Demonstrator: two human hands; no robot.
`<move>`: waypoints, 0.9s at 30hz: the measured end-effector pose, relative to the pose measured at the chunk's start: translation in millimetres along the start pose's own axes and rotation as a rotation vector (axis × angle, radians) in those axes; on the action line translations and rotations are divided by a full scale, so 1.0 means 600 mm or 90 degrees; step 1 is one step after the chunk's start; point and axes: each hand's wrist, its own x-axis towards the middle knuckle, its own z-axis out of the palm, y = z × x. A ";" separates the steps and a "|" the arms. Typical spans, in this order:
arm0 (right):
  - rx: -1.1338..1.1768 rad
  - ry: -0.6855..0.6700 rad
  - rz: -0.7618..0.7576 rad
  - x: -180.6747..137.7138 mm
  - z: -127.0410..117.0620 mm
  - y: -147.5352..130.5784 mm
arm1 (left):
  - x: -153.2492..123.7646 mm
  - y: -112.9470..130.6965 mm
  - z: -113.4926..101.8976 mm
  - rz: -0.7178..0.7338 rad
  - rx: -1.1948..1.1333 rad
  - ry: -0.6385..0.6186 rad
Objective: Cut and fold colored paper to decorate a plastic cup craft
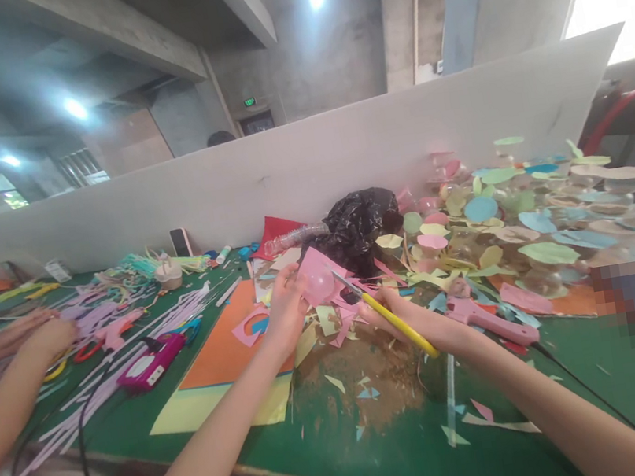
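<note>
My left hand (285, 306) is closed around a small clear dome with a pink paper circle (317, 282) on it, held just above the green table (385, 450). My right hand (407, 318) grips a yellow-handled craft knife (392, 318), its blade tip touching the right edge of the pink circle. Under both hands lie pink, yellow and orange paper offcuts (336, 323).
A pink glue gun (488, 317) lies right of my right hand. A black plastic bag (360, 224) sits behind. Several paper-topped clear domes (529, 214) fill the right side. Another person's hands (34, 336) work at left, near a magenta device (148, 363). A white board (312, 163) walls the back.
</note>
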 end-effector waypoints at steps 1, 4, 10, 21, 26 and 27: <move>0.000 -0.010 0.009 -0.003 -0.001 -0.003 | -0.001 0.001 0.001 -0.001 0.006 -0.011; 0.032 -0.021 0.008 -0.003 -0.001 -0.005 | -0.001 0.000 0.000 0.005 0.021 -0.042; 0.081 -0.005 -0.016 0.001 0.008 -0.004 | 0.001 -0.005 -0.003 0.007 0.035 -0.049; 0.035 0.049 -0.029 0.013 0.004 0.003 | -0.002 -0.003 -0.003 -0.007 0.028 -0.047; 0.049 0.045 -0.033 0.015 0.006 0.002 | -0.007 -0.004 0.001 -0.030 -0.018 -0.074; 0.046 0.049 -0.033 0.015 0.006 0.001 | -0.008 -0.005 0.003 -0.041 -0.027 -0.085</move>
